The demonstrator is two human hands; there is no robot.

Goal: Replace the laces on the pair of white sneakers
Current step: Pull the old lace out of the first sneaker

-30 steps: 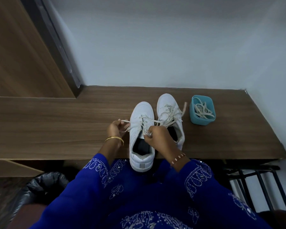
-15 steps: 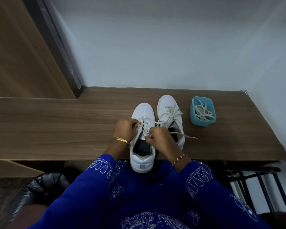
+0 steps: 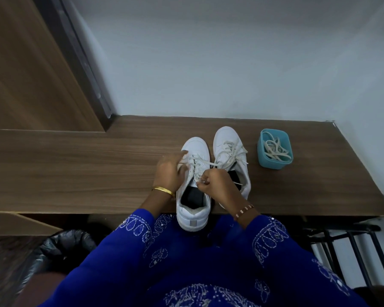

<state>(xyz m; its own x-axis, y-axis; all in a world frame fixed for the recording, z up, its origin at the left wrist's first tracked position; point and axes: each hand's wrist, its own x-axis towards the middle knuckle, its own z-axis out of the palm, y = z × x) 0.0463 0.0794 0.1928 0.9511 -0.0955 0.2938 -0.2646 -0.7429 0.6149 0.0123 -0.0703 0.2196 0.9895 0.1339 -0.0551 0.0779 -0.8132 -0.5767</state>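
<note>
My single head-worn camera looks steeply down and forward from above my lap, wide-angle, close over the desk edge, facing a pale wall that meets the desk's far side.

No readable text, label, brand or number anywhere in view.

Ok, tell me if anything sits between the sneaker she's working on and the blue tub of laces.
Yes. The other sneaker stands directly between the near sneaker and the blue tub. Reaching for the laces means going over or around it; otherwise the wooden top there shows nothing in the way.
</note>
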